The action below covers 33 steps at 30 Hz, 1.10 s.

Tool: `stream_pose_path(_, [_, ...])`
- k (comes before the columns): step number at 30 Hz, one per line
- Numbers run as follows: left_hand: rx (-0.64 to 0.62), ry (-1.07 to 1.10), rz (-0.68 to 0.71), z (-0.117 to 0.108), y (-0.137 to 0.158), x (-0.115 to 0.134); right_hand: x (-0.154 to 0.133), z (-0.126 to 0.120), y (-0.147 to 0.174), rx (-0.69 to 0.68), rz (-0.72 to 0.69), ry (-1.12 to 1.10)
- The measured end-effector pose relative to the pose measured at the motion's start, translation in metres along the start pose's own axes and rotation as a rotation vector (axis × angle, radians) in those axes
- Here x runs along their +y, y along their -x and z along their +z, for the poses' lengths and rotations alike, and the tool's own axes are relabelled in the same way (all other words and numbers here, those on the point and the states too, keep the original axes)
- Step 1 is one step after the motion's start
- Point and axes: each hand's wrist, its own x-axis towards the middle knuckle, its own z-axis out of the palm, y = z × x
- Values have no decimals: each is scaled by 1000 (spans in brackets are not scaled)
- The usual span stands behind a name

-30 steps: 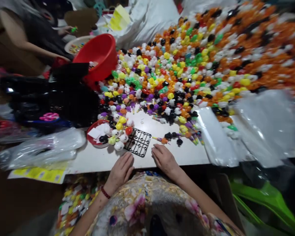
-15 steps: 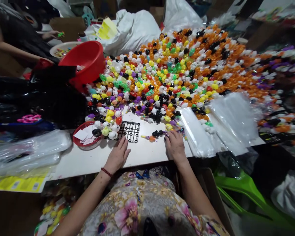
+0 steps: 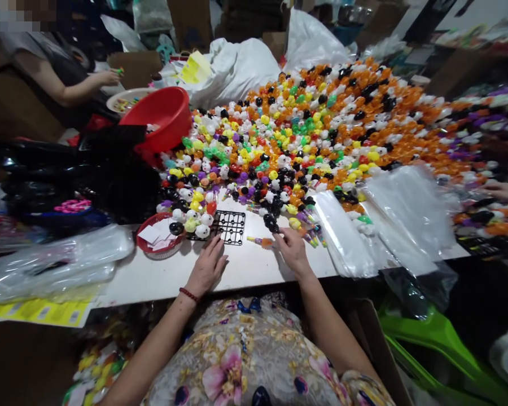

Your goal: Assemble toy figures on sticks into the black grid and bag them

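Note:
My left hand (image 3: 206, 266) lies with outstretched fingers at the near edge of a black plastic grid (image 3: 236, 228). White and yellow toy heads (image 3: 197, 221) cover the grid's left part. Between the fingertips of my right hand (image 3: 294, 252) is a black toy figure (image 3: 271, 222), raised slightly off the table; its lower end is hidden by the fingers. Just left of that hand, a striped stick with an orange topper (image 3: 260, 241) lies flat. Several similar colourful sticks (image 3: 311, 225) lie to its right.
A large heap of toy figures (image 3: 305, 129) spreads behind the grid. Clear plastic bags (image 3: 345, 234) lie at right. A red basket with paper slips (image 3: 163, 254) and more bags (image 3: 59, 254) are left. Beyond stands a red tub (image 3: 161, 118). A co-worker's hand (image 3: 108, 78) holds something green.
My right hand has shifted left and now has the black figure lifted and turned upright. The left hand stays by the grid. The view has tilted up slightly, and another person's hand appears at far right.

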Motion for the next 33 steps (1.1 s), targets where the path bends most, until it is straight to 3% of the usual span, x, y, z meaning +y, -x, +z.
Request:
stream_pose_path(4, [22, 32, 9, 0, 1, -2, -22, 7, 9, -228, 197, -342])
stream_pose_path(9, [-66, 23, -41, -1, 1, 2, -39, 30, 14, -402, 285, -492])
stream_pose_path(16, [-45, -46, -120, 0, 1, 5, -51, 78, 7, -378, 310, -549])
stream_pose_path(22, [-62, -14, -146, -2, -2, 7, -65, 113, -6, -447, 393, -695])
stream_pose_path(29, [-66, 24, -150, -8, -8, 13, -68, 115, -7, -614, 350, -755])
stream_pose_path(33, [-70, 48, -170, -7, -8, 12, -59, 115, -9, -536, 321, -688])
